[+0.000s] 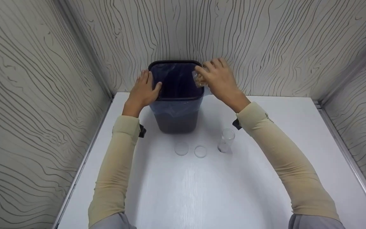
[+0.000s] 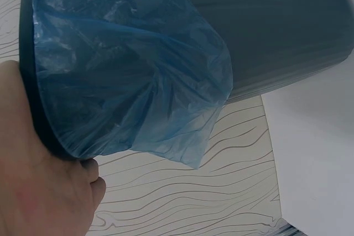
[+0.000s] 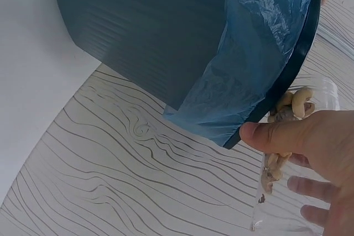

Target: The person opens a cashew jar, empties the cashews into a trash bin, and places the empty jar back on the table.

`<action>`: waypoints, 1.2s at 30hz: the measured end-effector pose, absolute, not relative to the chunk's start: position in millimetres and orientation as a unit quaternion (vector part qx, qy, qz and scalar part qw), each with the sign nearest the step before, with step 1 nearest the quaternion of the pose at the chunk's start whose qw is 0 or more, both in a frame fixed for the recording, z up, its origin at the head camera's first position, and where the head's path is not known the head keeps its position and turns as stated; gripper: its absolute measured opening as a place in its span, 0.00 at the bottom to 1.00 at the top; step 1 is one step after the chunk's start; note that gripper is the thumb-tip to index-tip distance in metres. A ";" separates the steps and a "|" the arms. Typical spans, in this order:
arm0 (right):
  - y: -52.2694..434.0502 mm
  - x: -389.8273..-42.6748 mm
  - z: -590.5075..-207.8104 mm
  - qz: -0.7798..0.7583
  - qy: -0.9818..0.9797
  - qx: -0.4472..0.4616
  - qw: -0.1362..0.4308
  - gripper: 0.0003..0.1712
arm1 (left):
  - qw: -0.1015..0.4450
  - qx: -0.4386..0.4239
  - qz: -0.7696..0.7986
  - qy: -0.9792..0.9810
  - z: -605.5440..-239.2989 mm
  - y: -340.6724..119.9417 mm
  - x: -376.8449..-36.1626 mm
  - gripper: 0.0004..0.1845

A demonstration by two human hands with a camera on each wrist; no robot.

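Observation:
A dark trash bin (image 1: pixel 178 122) lined with a thin blue plastic bag (image 2: pixel 138 75) stands upright at the back of the table. My left hand (image 1: pixel 143 90) grips its left rim, the thumb lying over the edge. At the right rim, my right hand (image 1: pixel 219 79) holds a clear jar (image 3: pixel 326 89) tipped toward the bin's mouth. Pale curved nuts that look like cashews (image 3: pixel 301 102) lie inside the jar, some toward its upper end in the right wrist view. The right thumb is right at the bin's rim. The fingers partly cover the jar.
On the white table (image 1: pixel 183 190), another clear jar (image 1: pixel 226 141) stands to the right in front of the bin. Two clear round lids (image 1: pixel 181 148) lie flat beside it. A wood-grain patterned wall (image 1: pixel 265 47) rises close behind the bin, with further panels at both sides.

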State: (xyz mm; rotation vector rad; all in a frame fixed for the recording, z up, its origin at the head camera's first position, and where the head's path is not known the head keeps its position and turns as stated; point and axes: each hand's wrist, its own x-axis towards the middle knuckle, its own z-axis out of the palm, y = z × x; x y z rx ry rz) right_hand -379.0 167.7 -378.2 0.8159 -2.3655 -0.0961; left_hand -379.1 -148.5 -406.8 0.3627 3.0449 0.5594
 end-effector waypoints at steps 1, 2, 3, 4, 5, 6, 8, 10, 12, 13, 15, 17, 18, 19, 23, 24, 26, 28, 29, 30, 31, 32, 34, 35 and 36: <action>167.7 -378.7 -377.8 -0.037 -0.897 0.310 0.312 0.39 | 0.013 0.116 0.178 0.977 -406.8 -148.7 -379.2 0.43; 167.7 -378.6 -377.5 -0.037 -0.897 0.310 0.313 0.39 | 0.014 0.116 0.177 0.977 -406.8 -148.6 -379.3 0.43; 167.7 -378.5 -377.0 -0.036 -0.897 0.310 0.312 0.39 | 0.014 0.117 0.176 0.977 -406.8 -148.6 -379.4 0.43; 167.7 -378.2 -376.6 -0.037 -0.898 0.309 0.311 0.39 | 0.015 0.117 0.175 0.977 -406.6 -148.6 -379.4 0.43; 167.6 -378.0 -376.2 -0.037 -0.898 0.309 0.311 0.39 | 0.016 0.117 0.175 0.977 -406.4 -148.6 -379.3 0.43; 167.6 -377.8 -375.8 -0.035 -0.898 0.309 0.310 0.39 | 0.016 0.118 0.175 0.977 -406.3 -148.6 -379.3 0.43; 167.6 -377.9 -375.3 -0.035 -0.898 0.309 0.312 0.39 | 0.017 0.118 0.175 0.977 -405.9 -148.7 -379.0 0.43; 167.6 -378.1 -375.2 -0.036 -0.896 0.310 0.316 0.38 | 0.019 0.118 0.176 0.977 -405.6 -148.9 -378.9 0.43; 167.5 -378.5 -375.6 -0.038 -0.893 0.312 0.323 0.37 | 0.022 0.117 0.176 0.977 -405.7 -148.9 -379.0 0.43; 167.5 -378.7 -375.9 -0.039 -0.891 0.313 0.327 0.35 | 0.023 0.116 0.176 0.977 -405.7 -148.9 -379.0 0.43; 167.5 -378.8 -376.4 -0.041 -0.888 0.315 0.332 0.33 | 0.024 0.116 0.177 0.977 -406.1 -148.8 -379.0 0.43; 167.2 -378.9 -376.7 -0.040 -0.886 0.316 0.336 0.31 | 0.022 0.116 0.177 0.977 -406.3 -148.7 -378.7 0.44; 167.2 -378.9 -376.8 -0.040 -0.886 0.316 0.337 0.31 | 0.019 0.117 0.177 0.977 -406.4 -148.7 -378.5 0.44; 167.2 -379.0 -376.8 -0.040 -0.885 0.316 0.338 0.31 | 0.018 0.117 0.177 0.977 -406.5 -148.6 -378.4 0.44; 167.5 -379.0 -376.5 -0.045 -0.886 0.315 0.336 0.32 | 0.014 0.118 0.179 0.977 -407.0 -148.7 -378.0 0.43; 167.7 -378.9 -376.4 -0.047 -0.887 0.314 0.335 0.33 | 0.013 0.118 0.180 0.977 -407.2 -148.6 -378.0 0.43; 167.9 -378.8 -376.1 -0.051 -0.888 0.314 0.332 0.33 | 0.011 0.118 0.182 0.976 -407.3 -148.7 -378.0 0.43; 167.9 -378.7 -375.6 -0.052 -0.889 0.313 0.330 0.31 | 0.009 0.118 0.184 0.976 -407.4 -148.7 -378.0 0.43; 167.8 -378.8 -375.5 -0.053 -0.889 0.313 0.330 0.31 | 0.008 0.118 0.185 0.976 -407.5 -148.7 -378.1 0.43; 167.7 -378.9 -375.4 -0.052 -0.888 0.314 0.331 0.30 | 0.007 0.118 0.185 0.976 -407.4 -148.7 -378.1 0.43; 167.6 -378.8 -375.2 -0.053 -0.888 0.314 0.331 0.30 | 0.006 0.118 0.186 0.975 -407.3 -148.7 -378.0 0.43; 167.5 -378.9 -375.1 -0.055 -0.888 0.314 0.332 0.29 | 0.006 0.118 0.185 0.976 -407.4 -148.5 -378.1 0.43; 167.3 -378.9 -375.1 -0.055 -0.887 0.313 0.335 0.28 | 0.007 0.118 0.184 0.976 -407.2 -148.4 -378.2 0.43; 167.2 -378.8 -375.2 -0.057 -0.886 0.313 0.337 0.28 | 0.008 0.117 0.183 0.976 -407.2 -148.4 -378.3 0.43; 167.1 -378.8 -375.4 -0.057 -0.885 0.313 0.338 0.28 | 0.008 0.117 0.182 0.976 -407.0 -148.3 -378.3 0.43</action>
